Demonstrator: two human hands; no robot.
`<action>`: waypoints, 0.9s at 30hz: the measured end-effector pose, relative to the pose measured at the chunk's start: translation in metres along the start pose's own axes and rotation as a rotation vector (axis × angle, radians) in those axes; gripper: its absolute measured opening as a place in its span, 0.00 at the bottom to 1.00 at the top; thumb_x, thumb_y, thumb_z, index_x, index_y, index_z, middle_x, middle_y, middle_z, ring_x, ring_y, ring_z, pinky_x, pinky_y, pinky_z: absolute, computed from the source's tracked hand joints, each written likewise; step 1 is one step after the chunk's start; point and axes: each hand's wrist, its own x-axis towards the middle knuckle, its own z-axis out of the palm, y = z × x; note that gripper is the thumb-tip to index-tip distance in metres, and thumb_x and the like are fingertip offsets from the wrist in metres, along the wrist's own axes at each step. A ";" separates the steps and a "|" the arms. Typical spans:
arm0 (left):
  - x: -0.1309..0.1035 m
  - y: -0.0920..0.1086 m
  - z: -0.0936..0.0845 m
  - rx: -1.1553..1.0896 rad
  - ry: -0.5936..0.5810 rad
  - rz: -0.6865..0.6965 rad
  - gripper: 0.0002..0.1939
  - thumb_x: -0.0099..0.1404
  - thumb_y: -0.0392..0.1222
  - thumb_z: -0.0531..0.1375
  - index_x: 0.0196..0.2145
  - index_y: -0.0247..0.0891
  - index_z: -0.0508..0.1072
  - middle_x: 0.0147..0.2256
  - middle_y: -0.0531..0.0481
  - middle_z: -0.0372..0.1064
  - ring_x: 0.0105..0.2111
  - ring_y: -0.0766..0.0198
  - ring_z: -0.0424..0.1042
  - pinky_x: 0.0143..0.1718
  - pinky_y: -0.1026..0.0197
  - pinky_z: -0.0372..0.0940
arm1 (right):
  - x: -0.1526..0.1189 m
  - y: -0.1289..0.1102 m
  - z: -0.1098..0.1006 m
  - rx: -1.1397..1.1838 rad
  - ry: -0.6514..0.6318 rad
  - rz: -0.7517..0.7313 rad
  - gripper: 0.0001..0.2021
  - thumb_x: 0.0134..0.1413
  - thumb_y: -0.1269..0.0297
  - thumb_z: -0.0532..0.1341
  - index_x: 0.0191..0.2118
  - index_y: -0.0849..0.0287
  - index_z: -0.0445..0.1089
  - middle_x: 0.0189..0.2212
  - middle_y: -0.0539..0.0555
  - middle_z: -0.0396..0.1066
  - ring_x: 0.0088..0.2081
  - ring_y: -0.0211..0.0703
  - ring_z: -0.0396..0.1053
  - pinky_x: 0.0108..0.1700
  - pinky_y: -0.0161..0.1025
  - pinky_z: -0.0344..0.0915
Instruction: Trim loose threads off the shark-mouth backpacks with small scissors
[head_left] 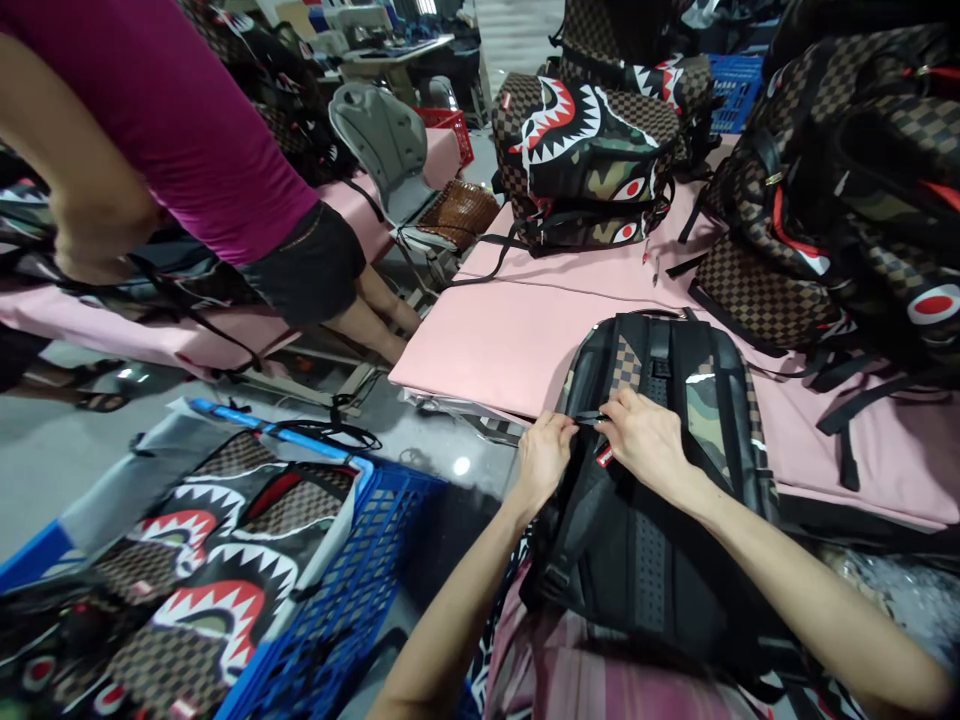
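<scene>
Pinched together, the fingers of my left hand [544, 455] and my right hand [645, 440] grip a thin black strap [591, 417] stretched between them. It runs across the back of a black backpack [637, 520] with checkered and camo panels, lying at the near edge of the pink table [510, 330]. Beyond it sits a stack of shark-mouth backpacks [592, 160]. At my left stands a blue crate [337, 610] holding more, and a person in a magenta top [180, 110] stands farther off.

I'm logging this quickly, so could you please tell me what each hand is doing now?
Left hand: closed, pinching the black strap on the backpack.
Right hand: closed, pinching the same strap.
</scene>
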 end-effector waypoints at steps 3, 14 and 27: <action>0.001 -0.004 0.001 -0.040 0.017 -0.041 0.08 0.64 0.39 0.52 0.32 0.38 0.71 0.33 0.49 0.68 0.33 0.62 0.67 0.35 0.62 0.58 | -0.001 0.000 0.005 -0.071 -0.094 -0.031 0.08 0.56 0.64 0.56 0.35 0.58 0.71 0.40 0.55 0.68 0.37 0.42 0.66 0.31 0.36 0.55; 0.006 -0.005 0.004 -0.182 0.014 -0.172 0.07 0.62 0.37 0.53 0.27 0.38 0.68 0.29 0.50 0.67 0.31 0.63 0.66 0.34 0.61 0.57 | 0.002 -0.013 0.006 -0.233 -0.113 -0.127 0.10 0.58 0.69 0.52 0.32 0.60 0.70 0.38 0.58 0.67 0.34 0.45 0.63 0.31 0.39 0.53; 0.006 -0.004 0.008 -0.184 0.018 -0.151 0.08 0.61 0.39 0.53 0.27 0.38 0.68 0.29 0.49 0.67 0.30 0.63 0.65 0.34 0.62 0.56 | 0.002 -0.009 0.011 -0.219 -0.108 -0.135 0.09 0.57 0.68 0.52 0.31 0.60 0.70 0.36 0.58 0.67 0.34 0.45 0.63 0.31 0.39 0.54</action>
